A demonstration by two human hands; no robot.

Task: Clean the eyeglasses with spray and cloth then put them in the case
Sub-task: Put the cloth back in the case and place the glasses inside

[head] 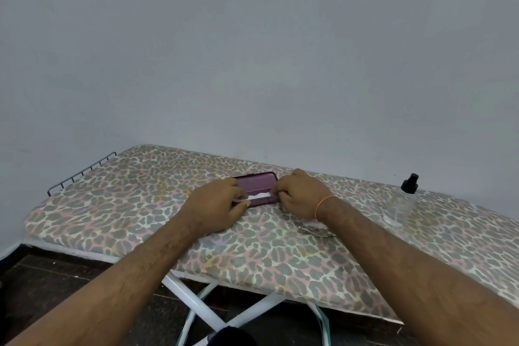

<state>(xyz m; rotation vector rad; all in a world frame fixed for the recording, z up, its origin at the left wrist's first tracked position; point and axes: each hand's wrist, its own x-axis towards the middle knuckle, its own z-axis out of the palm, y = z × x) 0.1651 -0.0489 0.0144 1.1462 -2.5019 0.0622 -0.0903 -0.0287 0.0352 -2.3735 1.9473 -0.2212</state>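
A purple eyeglass case (256,182) lies open in the middle of the ironing board, its lid tilted back. A strip of white cloth (259,196) shows inside it, along the front. My left hand (216,205) pinches the cloth's left end and my right hand (300,194) pinches its right end, both resting against the case. The eyeglasses (316,230) lie folded on the board just in front of my right wrist, partly hidden by it. A clear spray bottle (401,205) with a black pump top stands at the far right.
The ironing board (126,205) has a leopard-print cover and stands against a plain grey wall. A wire rack (81,173) sticks out at its left end. White crossed legs (202,306) and dark floor show below the near edge.
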